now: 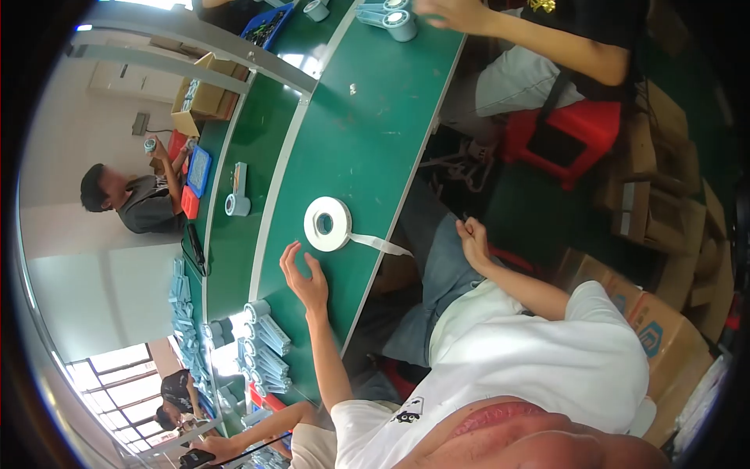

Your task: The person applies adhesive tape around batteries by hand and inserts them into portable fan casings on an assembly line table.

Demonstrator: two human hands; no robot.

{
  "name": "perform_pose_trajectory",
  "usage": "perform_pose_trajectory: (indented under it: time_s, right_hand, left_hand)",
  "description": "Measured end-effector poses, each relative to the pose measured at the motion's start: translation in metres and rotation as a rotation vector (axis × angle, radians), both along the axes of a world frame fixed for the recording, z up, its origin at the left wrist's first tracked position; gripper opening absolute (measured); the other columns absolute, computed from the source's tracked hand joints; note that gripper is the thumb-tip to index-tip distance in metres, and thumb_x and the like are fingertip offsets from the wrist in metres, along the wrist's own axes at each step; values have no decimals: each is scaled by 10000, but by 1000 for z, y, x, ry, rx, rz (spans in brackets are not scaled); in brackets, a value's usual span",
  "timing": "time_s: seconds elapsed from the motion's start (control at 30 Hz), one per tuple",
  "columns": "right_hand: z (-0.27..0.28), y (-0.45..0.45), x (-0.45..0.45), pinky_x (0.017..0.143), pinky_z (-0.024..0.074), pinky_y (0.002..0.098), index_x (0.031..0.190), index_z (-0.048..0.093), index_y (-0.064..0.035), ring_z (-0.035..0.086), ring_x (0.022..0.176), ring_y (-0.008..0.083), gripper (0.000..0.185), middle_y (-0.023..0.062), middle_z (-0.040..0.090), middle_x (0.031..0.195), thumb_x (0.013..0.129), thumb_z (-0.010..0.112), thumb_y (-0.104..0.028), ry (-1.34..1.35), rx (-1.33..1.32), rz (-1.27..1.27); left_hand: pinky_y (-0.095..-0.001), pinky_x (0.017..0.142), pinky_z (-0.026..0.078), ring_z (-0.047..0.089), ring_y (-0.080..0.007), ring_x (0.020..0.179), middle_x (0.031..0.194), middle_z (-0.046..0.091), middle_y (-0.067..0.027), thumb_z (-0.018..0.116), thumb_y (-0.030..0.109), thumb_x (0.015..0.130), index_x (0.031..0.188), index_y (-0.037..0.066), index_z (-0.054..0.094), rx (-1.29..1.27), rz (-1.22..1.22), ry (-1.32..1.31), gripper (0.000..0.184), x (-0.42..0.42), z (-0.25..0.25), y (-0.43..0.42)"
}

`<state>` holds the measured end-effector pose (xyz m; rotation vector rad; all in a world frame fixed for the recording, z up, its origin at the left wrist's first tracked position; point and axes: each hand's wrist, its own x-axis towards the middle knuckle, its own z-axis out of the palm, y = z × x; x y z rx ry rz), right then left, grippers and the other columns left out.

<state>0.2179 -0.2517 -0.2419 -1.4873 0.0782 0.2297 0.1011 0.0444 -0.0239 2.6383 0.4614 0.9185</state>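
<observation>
My left hand (305, 283) hovers over or rests on the green table (351, 148), fingers curved and apart with nothing in them. Just beyond its fingertips lies a roll of white tape (327, 224), flat, its loose strip (380, 244) reaching past the table edge. My right hand (473, 245) is closed near my lap, away from the table. Whatever it pinches, if anything, is too small to make out. Beside my left forearm, several light-blue plastic parts (266, 348) with round heads and long handles lie piled together.
Another person's hand (449, 14) is near light-blue parts (398, 23) at the top. Across the table a co-worker (148, 199) holds a round part by a blue tray (199, 172). A single part (237, 191) lies opposite. Cardboard boxes (664, 328) and a red stool (574, 137) stand right.
</observation>
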Motion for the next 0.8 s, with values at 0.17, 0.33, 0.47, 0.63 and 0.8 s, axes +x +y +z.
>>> perform_pose_trajectory:
  time_s: [0.17,0.33,0.47,0.63,0.8]
  right_hand:
    - [-8,-4,0,561,290,283,715,343,-112,325,626,88,439,-34,345,658,1031,641,-181,-32,-63,70]
    - [59,-1,9,525,283,258,758,372,-139,367,584,61,401,-39,381,669,1040,646,-221,-88,96,207]
    - [173,15,12,527,278,278,793,385,-143,342,568,104,397,-26,347,698,1072,566,-360,232,797,554]
    - [228,55,26,620,357,282,787,446,-114,402,737,153,375,19,414,856,1114,435,-297,667,1294,785]
    - [250,77,17,649,391,282,771,533,-94,402,828,171,396,46,423,940,1111,432,-270,769,1372,822]
  left_hand:
    - [-428,1021,477,619,-363,1173,1221,653,-187,629,-27,928,1231,-7,621,19,-14,-36,303,-11,-2,-5]
    - [-415,1009,487,639,-345,1152,1221,664,-175,647,-34,910,1191,-1,637,-89,110,-39,283,-48,-2,-37]
    - [-404,986,496,652,-339,1118,1192,678,-170,648,-40,900,1146,-1,652,-176,170,-60,249,-91,0,-64]
    - [-416,948,497,641,-331,1069,1152,697,-136,676,-51,867,1079,23,690,-199,225,-86,224,-115,-7,-88]
    - [-400,923,504,657,-306,1006,1112,714,-114,684,-68,856,1041,30,700,-281,283,-229,210,-114,-27,-91]
